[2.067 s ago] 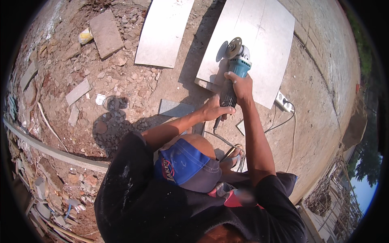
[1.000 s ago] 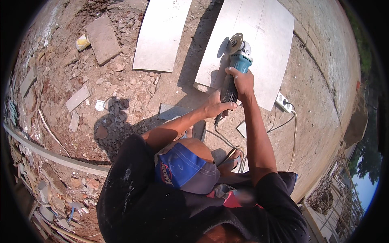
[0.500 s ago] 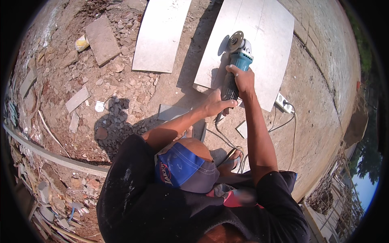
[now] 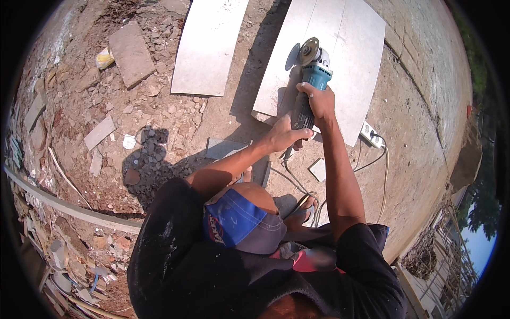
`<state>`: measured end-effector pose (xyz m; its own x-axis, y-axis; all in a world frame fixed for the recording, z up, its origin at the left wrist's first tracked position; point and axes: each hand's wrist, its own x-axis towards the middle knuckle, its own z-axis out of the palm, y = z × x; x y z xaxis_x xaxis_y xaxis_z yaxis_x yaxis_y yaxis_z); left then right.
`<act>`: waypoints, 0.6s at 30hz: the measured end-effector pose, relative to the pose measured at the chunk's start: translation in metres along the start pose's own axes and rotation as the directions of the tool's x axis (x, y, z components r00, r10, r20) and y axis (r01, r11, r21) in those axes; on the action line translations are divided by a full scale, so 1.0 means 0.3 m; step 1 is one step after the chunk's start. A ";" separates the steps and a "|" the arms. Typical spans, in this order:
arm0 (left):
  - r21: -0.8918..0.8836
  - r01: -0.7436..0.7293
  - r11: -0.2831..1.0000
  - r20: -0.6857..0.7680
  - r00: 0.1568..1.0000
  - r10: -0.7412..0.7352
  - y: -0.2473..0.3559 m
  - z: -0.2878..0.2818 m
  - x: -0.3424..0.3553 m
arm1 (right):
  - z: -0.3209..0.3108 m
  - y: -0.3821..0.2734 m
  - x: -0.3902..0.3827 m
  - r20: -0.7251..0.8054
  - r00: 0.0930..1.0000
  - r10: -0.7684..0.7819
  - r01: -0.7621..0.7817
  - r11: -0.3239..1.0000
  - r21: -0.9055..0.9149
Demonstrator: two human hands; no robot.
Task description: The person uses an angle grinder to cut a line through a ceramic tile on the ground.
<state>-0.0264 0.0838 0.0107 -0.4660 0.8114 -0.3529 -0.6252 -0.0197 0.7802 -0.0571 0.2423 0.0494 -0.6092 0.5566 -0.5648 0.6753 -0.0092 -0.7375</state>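
Both hands are closed on a teal and black angle grinder: my right hand round its upper body, my left hand lower, on the black rear end. Its cutting disc is over a large white board marked with long lines and casts a shadow on it; whether it touches, I cannot tell. The grinder's cord hangs down into loops between my arms. A blue and grey cap shows between my forearms, in front of my dark shirt.
A second white board lies left of the first. A power strip with cables is at the right, near a small square tile. Broken slabs, rubble and a long pale bar lie at the left.
The grinder and both hands have shifted slightly forward along the board, away from me, with the grip unchanged. The ground in view has shifted a little.
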 end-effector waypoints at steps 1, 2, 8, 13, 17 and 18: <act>-0.009 0.003 1.000 0.005 1.000 -0.003 -0.001 -0.001 0.003 | 0.000 0.000 0.003 0.000 1.000 0.004 -0.004 1.000 0.002; -0.013 0.006 1.000 -0.003 1.000 -0.006 -0.003 0.000 0.005 | 0.000 -0.001 0.005 -0.001 1.000 0.008 -0.008 1.000 0.004; -0.022 0.003 1.000 -0.022 1.000 -0.003 0.005 0.001 0.012 | 0.003 -0.020 0.009 -0.002 1.000 0.001 -0.001 1.000 0.023; -0.027 -0.012 1.000 -0.030 0.999 0.012 0.015 0.001 0.020 | 0.001 -0.017 0.026 -0.006 1.000 0.001 -0.001 1.000 0.019; -0.015 0.009 1.000 -0.049 0.999 -0.010 0.022 0.000 0.026 | 0.003 -0.038 0.024 -0.014 1.000 0.001 -0.001 1.000 -0.006; -0.017 0.008 1.000 -0.042 0.999 -0.009 0.029 0.000 0.028 | 0.001 -0.037 0.028 -0.010 1.000 0.007 -0.007 1.000 0.003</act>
<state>-0.0357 0.0906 0.0145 -0.4865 0.7861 -0.3814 -0.6397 -0.0230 0.7683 -0.0699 0.2469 0.0527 -0.6003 0.5648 -0.5662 0.6783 -0.0155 -0.7346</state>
